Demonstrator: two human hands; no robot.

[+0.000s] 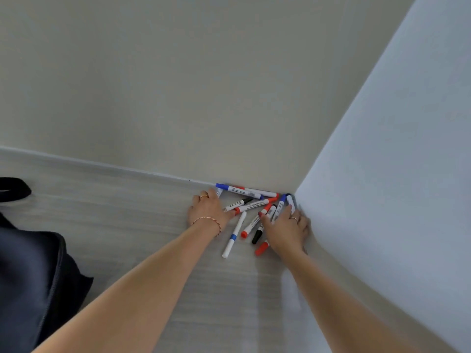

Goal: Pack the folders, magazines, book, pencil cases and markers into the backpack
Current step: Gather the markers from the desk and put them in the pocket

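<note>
Several white markers (251,200) with blue, red and black caps lie scattered in the far corner of the pale wood-grain table (127,212), against the walls. My left hand (207,208) rests flat on the left edge of the pile, fingers spread over marker ends. My right hand (286,226) lies on the right side of the pile, fingers on a few markers near the corner. One blue-banded marker (234,235) lies apart, pointing toward me. The dark navy backpack (33,276) sits at the left edge, its black strap (15,189) behind it.
A beige wall (204,85) runs along the table's far edge and a light blue-grey wall (395,174) closes the right side, forming a tight corner. Bare tabletop lies between the backpack and the markers.
</note>
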